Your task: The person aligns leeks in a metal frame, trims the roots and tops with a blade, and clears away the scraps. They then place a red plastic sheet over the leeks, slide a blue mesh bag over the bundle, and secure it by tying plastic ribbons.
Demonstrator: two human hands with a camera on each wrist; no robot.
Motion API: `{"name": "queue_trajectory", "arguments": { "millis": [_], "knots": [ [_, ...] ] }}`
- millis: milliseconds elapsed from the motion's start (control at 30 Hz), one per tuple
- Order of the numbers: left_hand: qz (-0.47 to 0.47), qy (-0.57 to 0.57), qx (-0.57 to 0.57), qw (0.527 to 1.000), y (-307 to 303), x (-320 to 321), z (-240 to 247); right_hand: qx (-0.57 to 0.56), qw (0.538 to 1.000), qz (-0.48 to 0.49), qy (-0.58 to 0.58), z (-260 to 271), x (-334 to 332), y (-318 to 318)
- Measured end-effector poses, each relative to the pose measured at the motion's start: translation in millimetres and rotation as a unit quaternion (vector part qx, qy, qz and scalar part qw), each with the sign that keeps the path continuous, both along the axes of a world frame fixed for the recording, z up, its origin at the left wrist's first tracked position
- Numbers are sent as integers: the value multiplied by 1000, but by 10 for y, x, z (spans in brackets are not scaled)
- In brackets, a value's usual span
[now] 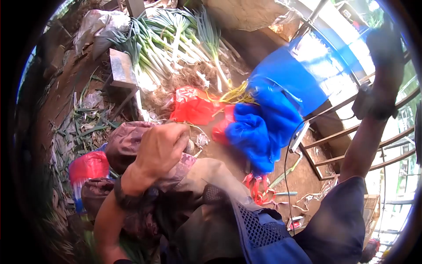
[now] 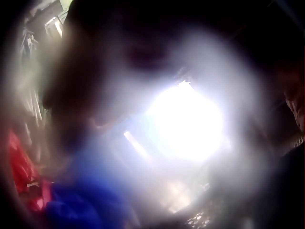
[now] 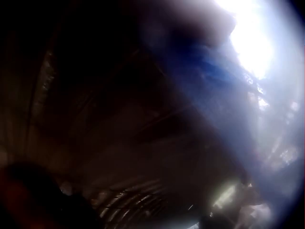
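Observation:
My left hand (image 1: pixel 160 145) is in front of my knee in camouflage trousers (image 1: pixel 125 143), its back toward the head camera. Its fingers bend downward and their tips are hidden. Raised high at the right, my right hand (image 1: pixel 387 48) is dark and blurred beside a blue sheet (image 1: pixel 288 75) and a metal frame; I cannot tell what it holds. In the right wrist view, blue material (image 3: pixel 205 81) runs diagonally below a blurred shape. Beyond the left hand lie a red plastic bag (image 1: pixel 191 105) and a heap of crumpled blue cloth (image 1: pixel 266 125).
Long green leeks (image 1: pixel 171 44) with rooty ends lie in a pile at the back, next to a small stool (image 1: pixel 123 68). Leaf trimmings (image 1: pixel 83 123) cover the ground at left. Red strips (image 1: pixel 259 189) lie near my legs. A barred rack (image 1: pixel 338 149) stands at right.

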State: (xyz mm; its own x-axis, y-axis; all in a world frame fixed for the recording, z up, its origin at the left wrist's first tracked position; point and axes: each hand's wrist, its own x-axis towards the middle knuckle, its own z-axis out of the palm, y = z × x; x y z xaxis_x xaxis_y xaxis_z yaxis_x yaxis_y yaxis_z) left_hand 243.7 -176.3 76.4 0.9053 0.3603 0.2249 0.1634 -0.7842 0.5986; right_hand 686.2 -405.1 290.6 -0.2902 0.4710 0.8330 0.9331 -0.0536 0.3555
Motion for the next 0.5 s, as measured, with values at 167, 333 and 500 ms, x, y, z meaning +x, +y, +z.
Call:
{"name": "queue_trajectory", "arguments": {
  "millis": [167,333,500],
  "knots": [
    [68,59,-10,996,142,90,-120,75,992,-49,92,619,-330,298],
    [170,77,41,982,373,168,-422,98,982,-71,146,850,-391,496],
    [316,24,56,947,854,287,-549,103,974,-83,184,875,-320,539]
  ]
}}
